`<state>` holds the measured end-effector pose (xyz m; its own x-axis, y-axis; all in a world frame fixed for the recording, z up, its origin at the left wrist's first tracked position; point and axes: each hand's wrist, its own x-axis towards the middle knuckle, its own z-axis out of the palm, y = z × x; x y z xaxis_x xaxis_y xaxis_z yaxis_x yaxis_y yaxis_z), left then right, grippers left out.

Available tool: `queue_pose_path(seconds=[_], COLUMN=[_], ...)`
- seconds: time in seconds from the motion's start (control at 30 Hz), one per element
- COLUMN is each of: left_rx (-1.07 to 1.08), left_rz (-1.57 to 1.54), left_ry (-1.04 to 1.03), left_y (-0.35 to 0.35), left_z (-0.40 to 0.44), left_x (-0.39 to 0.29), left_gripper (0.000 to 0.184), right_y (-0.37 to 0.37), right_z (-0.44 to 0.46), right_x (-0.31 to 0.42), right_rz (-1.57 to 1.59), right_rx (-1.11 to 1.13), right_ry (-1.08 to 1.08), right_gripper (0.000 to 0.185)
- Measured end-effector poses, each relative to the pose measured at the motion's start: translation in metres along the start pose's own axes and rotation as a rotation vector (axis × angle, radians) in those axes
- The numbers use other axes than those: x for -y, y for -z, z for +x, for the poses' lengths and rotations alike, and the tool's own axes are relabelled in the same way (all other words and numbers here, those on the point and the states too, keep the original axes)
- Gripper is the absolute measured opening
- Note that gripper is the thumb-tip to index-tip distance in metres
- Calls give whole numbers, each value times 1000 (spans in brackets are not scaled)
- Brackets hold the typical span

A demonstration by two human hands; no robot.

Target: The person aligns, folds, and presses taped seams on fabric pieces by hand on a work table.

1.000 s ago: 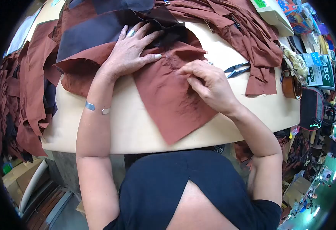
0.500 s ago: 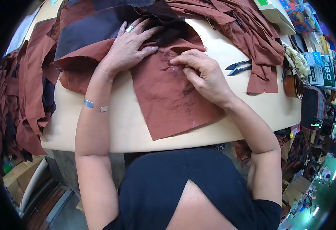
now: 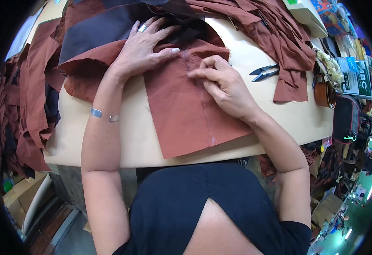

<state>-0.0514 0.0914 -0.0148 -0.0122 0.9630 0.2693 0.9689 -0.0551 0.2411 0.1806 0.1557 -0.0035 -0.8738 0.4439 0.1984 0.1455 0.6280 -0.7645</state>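
Note:
A rust-brown fabric panel (image 3: 177,119) lies over the table's front part, with a pale line and whitish marks running down it. My left hand (image 3: 145,46), wearing a ring, rests with spread fingers where the brown cloth meets dark navy fabric (image 3: 97,36). Over the pale line, my right hand (image 3: 222,83) is closed, thumb and fingertips pinched together at the cloth. Whatever is between those fingertips is too small to make out. To the right of this hand lie small black thread snips (image 3: 263,73), their blades apart.
More brown fabric pieces (image 3: 275,42) are heaped at the back right of the cream table (image 3: 139,148). Cut brown strips (image 3: 33,89) hang over the left edge. A brown tape roll (image 3: 324,95), a box (image 3: 307,17) and packets (image 3: 356,78) stand along the right side.
The front of the brown panel lies flatter, and its lower left corner has shifted slightly left and toward me. My right hand's fingers have bent differently near the same spot. My left hand has barely moved.

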Motion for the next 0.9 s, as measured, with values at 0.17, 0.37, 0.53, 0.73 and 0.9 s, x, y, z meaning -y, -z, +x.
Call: queue_pose_path(seconds=[0.17, 0.37, 0.53, 0.73, 0.9], left_rx=[-11, 41, -67, -71, -77], left_rz=[51, 70, 85, 108, 117], left_ry=[2, 22, -31, -16, -25], left_y=[-4, 1, -8, -14, -14], left_z=[1, 1, 1, 2, 1], left_x=[1, -5, 3, 4, 5], left_gripper=[53, 55, 53, 53, 52], right_y=[-3, 1, -6, -5, -5], right_z=[-8, -25, -33, -38, -44], right_x=[0, 12, 8, 15, 16], right_rz=[-151, -49, -194, -138, -267], right_rx=[-21, 35, 1, 46, 61], right_ry=[100, 73, 217, 191, 253], right_gripper=[30, 33, 33, 36, 32])
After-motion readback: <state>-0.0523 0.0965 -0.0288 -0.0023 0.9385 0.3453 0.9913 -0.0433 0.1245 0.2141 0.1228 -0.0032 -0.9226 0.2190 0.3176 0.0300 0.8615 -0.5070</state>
